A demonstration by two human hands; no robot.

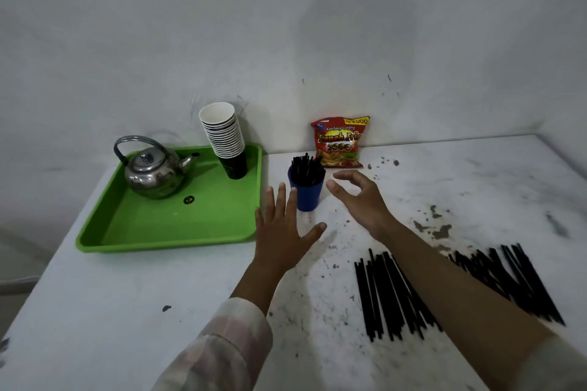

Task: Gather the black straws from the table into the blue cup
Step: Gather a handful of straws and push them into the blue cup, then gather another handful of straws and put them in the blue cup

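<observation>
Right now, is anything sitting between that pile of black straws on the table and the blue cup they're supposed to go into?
Nothing on the table does. The loose black straws lie near the person, the blue cup farther back, with only stained tabletop between. The right hand and its forearm hang over that stretch, empty.

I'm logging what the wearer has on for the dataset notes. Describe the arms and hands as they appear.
Both hands are bare: no gloves, rings or watch visible on the left hand or the right hand. The left arm wears a loose, pale sleeve with a faint pinkish, blotchy pattern, ending short of the wrist. The right forearm is uncovered; a plain pale cuff shows at the frame's corner.
</observation>
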